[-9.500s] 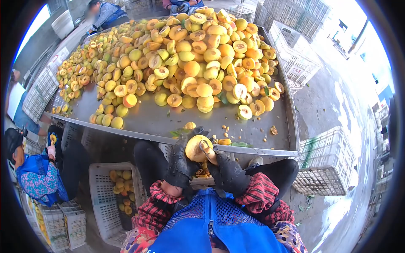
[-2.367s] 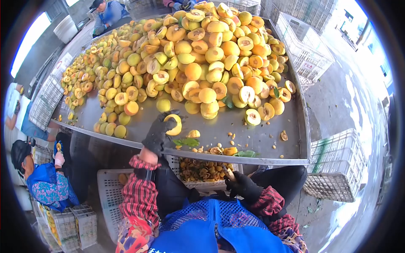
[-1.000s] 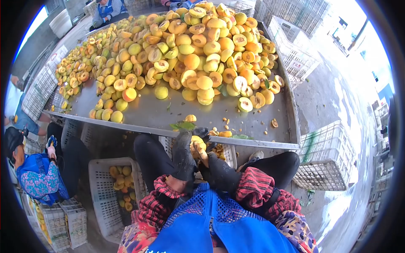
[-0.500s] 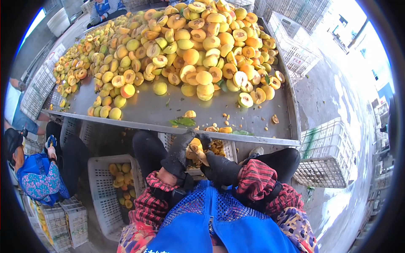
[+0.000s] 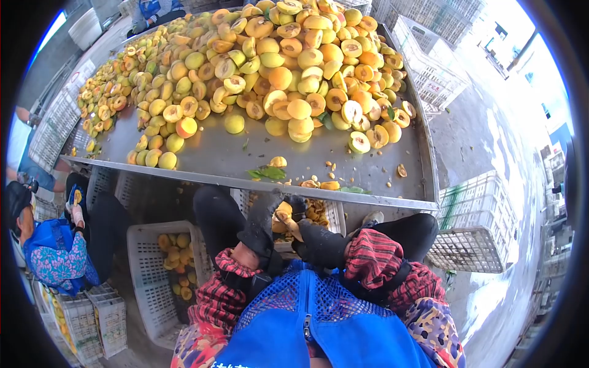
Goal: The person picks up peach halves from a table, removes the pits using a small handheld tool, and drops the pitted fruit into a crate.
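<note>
My left hand, in a dark wet glove, is closed round a yellow peach half in front of the table edge. My right hand, gloved in black, is closed close beside it. A narrow tan piece like a tool handle shows between its fingers and points at the peach; I cannot tell its kind. Beneath both hands a white crate holds peach pieces. On the metal table ahead lies a large heap of peaches, many of them halved.
A white crate with peaches stands on the floor to my left. Another crate stands at right by the table corner. A co-worker in a blue vest sits far left, holding a peach. Leaves and pits lie near the table's front edge.
Both my hands stay nearly in place around the peach half, with my left fingers shifted slightly. At left, the co-worker's hands have moved up a little.
</note>
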A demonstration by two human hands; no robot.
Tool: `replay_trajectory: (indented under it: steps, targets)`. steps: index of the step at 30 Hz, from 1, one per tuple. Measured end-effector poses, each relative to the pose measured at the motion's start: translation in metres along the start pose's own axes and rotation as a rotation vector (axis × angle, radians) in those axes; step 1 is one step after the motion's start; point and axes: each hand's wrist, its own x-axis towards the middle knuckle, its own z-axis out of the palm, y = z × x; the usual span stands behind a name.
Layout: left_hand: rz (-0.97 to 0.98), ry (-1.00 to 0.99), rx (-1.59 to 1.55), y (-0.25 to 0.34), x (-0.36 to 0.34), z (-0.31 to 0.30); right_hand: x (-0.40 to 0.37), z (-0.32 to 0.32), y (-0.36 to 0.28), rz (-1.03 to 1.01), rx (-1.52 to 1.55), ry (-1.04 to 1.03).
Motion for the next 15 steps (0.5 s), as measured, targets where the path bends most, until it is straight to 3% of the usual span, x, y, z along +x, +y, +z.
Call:
replay_trajectory:
  steps: [2,4,6,9,12,15]
  targets:
    - [-0.36,0.035,-0.583,-0.048,-0.022,0.027,0.005,0.014,0.013,-0.157,0.129,0.052]
    - [-0.486,0.1,-0.711,-0.04,-0.017,0.026,0.004,0.013,0.01,-0.206,0.338,0.009]
    - [-0.373,0.184,-0.388,-0.019,-0.012,0.018,0.0,0.004,0.002,-0.142,0.627,-0.127]
    - [-0.154,0.097,-0.166,-0.011,-0.009,0.011,-0.004,-0.001,-0.009,-0.08,0.755,-0.191]
    - [-0.19,0.146,-0.232,-0.025,-0.013,0.019,-0.008,-0.004,-0.009,-0.177,0.605,-0.16]
    - [-0.094,-0.367,-0.027,-0.035,-0.008,0.003,0.001,0.004,0.0,-0.076,-0.022,-0.063]
